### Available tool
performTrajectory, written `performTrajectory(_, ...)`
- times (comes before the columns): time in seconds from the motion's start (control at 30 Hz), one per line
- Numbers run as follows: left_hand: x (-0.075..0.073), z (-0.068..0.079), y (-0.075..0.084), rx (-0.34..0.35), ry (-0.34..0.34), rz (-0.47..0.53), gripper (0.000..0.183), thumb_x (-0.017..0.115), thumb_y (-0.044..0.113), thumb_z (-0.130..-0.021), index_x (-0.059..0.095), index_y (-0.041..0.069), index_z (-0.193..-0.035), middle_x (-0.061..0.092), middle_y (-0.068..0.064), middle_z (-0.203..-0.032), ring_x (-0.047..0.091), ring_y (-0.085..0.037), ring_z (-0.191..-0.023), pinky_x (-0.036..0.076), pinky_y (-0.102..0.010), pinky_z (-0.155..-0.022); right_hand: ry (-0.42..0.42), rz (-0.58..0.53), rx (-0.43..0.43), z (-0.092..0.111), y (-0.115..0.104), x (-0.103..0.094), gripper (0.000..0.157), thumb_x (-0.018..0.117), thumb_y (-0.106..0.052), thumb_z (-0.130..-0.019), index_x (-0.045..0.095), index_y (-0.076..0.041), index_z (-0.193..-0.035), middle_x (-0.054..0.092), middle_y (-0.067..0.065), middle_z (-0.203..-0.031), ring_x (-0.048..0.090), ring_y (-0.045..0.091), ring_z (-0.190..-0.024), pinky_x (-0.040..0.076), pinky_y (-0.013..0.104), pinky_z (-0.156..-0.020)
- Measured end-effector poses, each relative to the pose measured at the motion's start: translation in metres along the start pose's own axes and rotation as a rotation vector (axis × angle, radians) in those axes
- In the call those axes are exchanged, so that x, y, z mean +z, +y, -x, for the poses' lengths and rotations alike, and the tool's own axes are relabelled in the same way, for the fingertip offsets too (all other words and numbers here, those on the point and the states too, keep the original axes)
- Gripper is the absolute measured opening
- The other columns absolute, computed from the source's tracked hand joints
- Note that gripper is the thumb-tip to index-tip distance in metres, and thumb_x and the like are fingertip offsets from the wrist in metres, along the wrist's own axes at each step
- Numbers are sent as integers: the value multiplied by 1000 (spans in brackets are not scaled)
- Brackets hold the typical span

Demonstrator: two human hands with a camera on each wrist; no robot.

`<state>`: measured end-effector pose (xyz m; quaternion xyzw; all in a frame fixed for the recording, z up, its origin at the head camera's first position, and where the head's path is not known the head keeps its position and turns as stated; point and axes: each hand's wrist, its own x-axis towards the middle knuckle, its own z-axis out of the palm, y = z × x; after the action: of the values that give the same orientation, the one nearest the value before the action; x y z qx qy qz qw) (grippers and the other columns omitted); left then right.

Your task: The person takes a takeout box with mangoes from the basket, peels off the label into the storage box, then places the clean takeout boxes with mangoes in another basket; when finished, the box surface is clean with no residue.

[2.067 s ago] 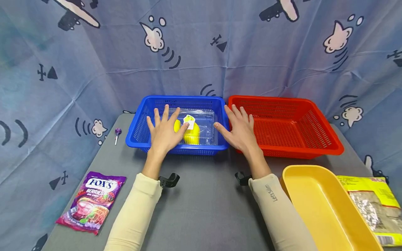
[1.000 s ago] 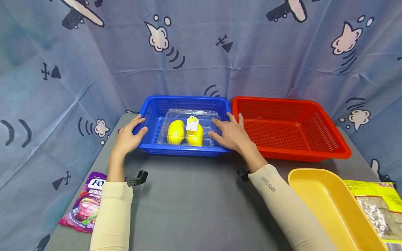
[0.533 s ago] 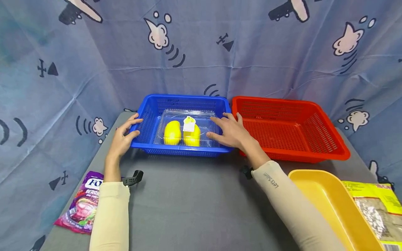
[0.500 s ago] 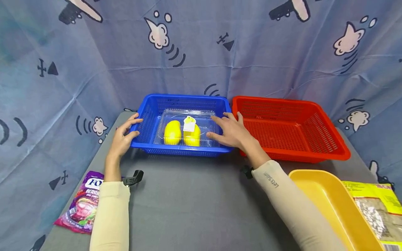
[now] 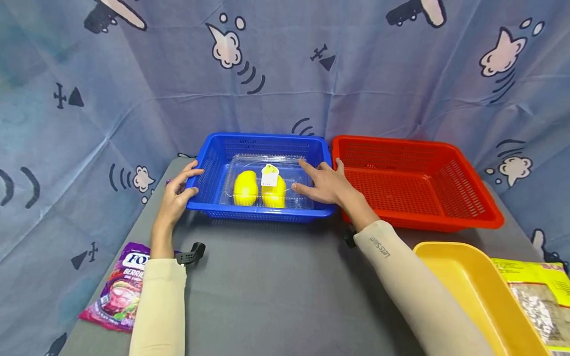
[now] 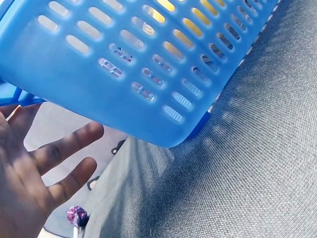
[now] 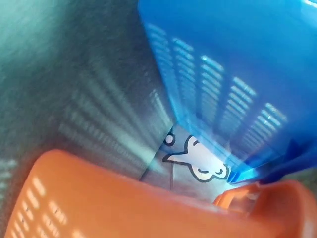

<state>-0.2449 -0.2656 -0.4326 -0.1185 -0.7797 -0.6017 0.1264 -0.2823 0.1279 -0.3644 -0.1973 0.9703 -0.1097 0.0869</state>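
A blue plastic basket (image 5: pixel 262 215) stands at the back of the table. Inside lies a clear plastic box (image 5: pixel 294 200) with two yellow mango-like fruits (image 5: pixel 246 188) and a white label (image 5: pixel 269 176). My left hand (image 5: pixel 171 200) holds the basket's left rim, its thumb and a finger reaching over the edge; in the left wrist view other fingers (image 6: pixel 69 181) stretch outside, below the rim. On the opposite side my right hand (image 5: pixel 331 185) holds the right rim, thumb and forefinger extending inward. The right wrist view does not show that hand.
A red basket (image 5: pixel 401 220) stands just right of the blue one. The yellow tray (image 5: pixel 472 287) and a yellow packet (image 5: pixel 541 296) lie front right. On the left are a purple candy bag (image 5: pixel 122 291), partly behind my sleeve, and a lollipop (image 6: pixel 77 215). A patterned cloth (image 5: pixel 276 64) hangs behind.
Both hands, earlier spread over the blue basket, have parted to its left and right rims. Over the last half second they have barely moved; the view has shifted slightly.
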Motion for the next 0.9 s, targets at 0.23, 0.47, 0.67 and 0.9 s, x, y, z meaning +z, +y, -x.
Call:
performTrajectory(0.23, -1, 0, 0, -9, -11, 6, 49, 54, -5, -85, 61, -3, -134, 39, -5, -164, 36, -34, -151, 41, -19, -101, 0, -5, 8, -3, -4, -1, 76, 42, -63, -100, 21, -27, -164, 49, 17, -156, 42, 41, -139, -5, 73, -119)
performTrajectory(0.47, -4, 1, 6, -18, -41, -83, 47, 62, 1, -89, 61, 1, -136, 39, -5, -164, 50, -40, -137, 44, -16, -93, 85, -62, -24, -2, -2, 3, 73, 47, -61, -98, 28, -30, -162, 75, 12, -108, 51, 35, -125, -2, 71, -121)
performTrajectory(0.67, -6, 2, 10, -39, -70, -202, 50, 69, 13, -91, 60, 7, -140, 37, 0, -166, 56, -37, -129, 43, -18, -91, 131, -101, -43, -1, 0, 6, 74, 50, -61, -96, 31, -30, -161, 74, 11, -103, 55, 31, -111, 1, 70, -121)
performTrajectory(0.9, -7, 2, 8, -16, -65, -214, 52, 68, 9, -89, 60, 6, -140, 37, -4, -166, 55, -38, -130, 42, -12, -88, 204, -216, -78, -2, 3, 8, 72, 60, -55, -94, 37, -32, -158, 71, 8, -94, 58, 27, -100, 6, 67, -122)
